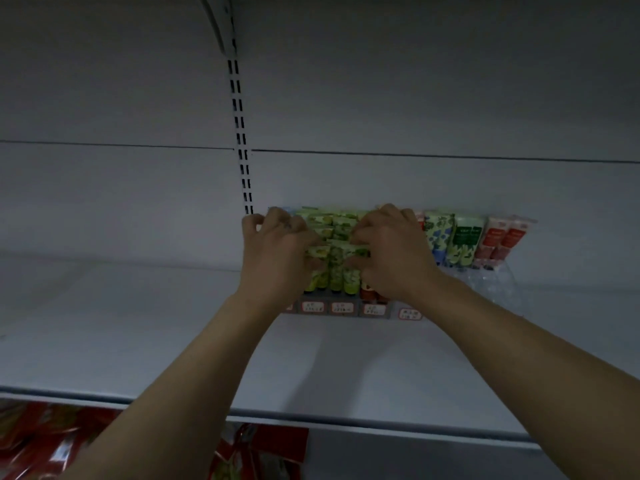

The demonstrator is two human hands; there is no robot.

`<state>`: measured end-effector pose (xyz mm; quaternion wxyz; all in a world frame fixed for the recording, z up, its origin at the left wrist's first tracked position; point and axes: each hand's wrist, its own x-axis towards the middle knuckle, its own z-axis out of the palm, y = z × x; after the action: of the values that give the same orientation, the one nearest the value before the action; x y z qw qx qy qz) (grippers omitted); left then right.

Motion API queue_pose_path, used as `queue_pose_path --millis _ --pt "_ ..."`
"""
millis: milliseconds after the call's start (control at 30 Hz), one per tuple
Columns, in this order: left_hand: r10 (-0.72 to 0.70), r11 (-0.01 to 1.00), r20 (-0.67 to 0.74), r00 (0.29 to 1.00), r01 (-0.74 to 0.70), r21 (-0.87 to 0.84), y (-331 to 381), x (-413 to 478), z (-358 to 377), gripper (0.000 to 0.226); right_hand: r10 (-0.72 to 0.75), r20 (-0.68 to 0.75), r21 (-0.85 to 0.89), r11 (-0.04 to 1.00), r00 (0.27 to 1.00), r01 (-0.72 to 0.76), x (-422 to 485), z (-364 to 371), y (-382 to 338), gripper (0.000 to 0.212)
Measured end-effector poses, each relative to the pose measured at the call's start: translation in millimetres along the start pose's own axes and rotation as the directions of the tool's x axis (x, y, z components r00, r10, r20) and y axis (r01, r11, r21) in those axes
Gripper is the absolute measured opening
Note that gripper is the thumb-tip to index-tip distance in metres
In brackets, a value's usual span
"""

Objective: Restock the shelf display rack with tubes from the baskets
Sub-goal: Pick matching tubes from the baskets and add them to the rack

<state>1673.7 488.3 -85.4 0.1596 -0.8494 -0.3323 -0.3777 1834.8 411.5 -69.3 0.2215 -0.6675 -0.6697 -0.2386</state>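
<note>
Head view: left hand [277, 252] and right hand [393, 252] are both curling fingers onto the green-and-yellow printed tubes [334, 261], gripping the bunch from either side. The tubes are standing between the hands in the clear plastic display rack [341, 308] with price labels. A blue-patterned tube [438, 237], dark green tube [465, 240] and red-and-white tubes [500, 240] are standing just right of the right hand. The white metal shelf [156, 341] is carrying the rack under both forearms.
</note>
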Motion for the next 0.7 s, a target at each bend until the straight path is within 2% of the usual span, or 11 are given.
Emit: queue_pose_path --millis 133,333,533,700 --pt "0.004 0.999 0.072 0.997 -0.007 0.042 3 0 7 0.028 -0.095 0.126 -0.139 0.984 0.987 0.113 5 -6 -7 0.029" --pt "-0.085 0.996 0.071 0.994 0.083 0.023 4 6 13 0.022 -0.060 0.219 -0.145 0.985 0.974 0.093 11 -11 -4 0.034" --pt "-0.147 0.989 0.050 0.988 0.148 -0.025 2 5 22 0.021 -0.069 0.281 -0.215 0.968 0.957 0.133 21 -11 -10 0.027" --pt "-0.093 0.982 0.057 0.994 0.101 -0.161 -4 1 29 0.026 -0.040 0.339 -0.167 0.981 0.940 0.102 21 -11 -8 0.015"
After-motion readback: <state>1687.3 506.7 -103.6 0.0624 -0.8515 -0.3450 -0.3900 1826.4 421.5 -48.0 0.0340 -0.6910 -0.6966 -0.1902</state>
